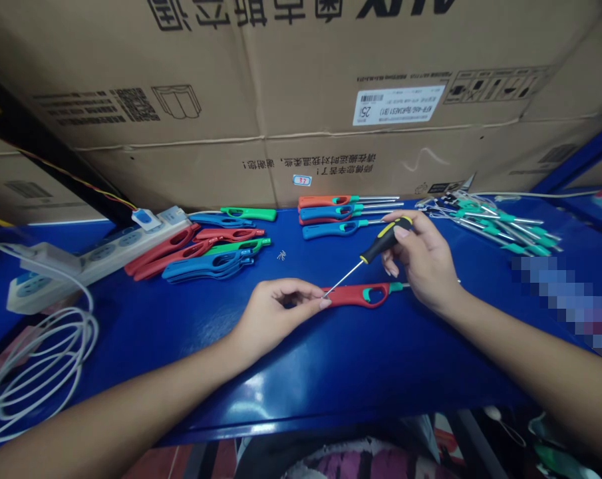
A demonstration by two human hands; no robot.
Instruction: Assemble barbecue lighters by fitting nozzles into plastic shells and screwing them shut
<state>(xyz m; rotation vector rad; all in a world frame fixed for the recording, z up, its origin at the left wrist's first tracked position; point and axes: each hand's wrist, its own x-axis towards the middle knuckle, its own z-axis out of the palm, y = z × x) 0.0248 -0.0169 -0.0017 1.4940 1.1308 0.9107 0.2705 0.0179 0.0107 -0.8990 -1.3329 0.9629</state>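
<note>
Left hand [271, 316]: pinching long red plastic lighter [349, 297] at 9 o'clock end
Right hand [425, 259]: grasping black-and-yellow screwdriver [380, 244], tip toward 8 o'clock

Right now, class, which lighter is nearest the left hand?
The red lighter at the left hand's fingertips, where the screwdriver's tip also is. The other lighters lie farther back, toward the cardboard.

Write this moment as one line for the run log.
left grip: on end of red lighter; right grip: holds screwdriver, tip at left fingertips; small metal pieces: loose on table
</note>
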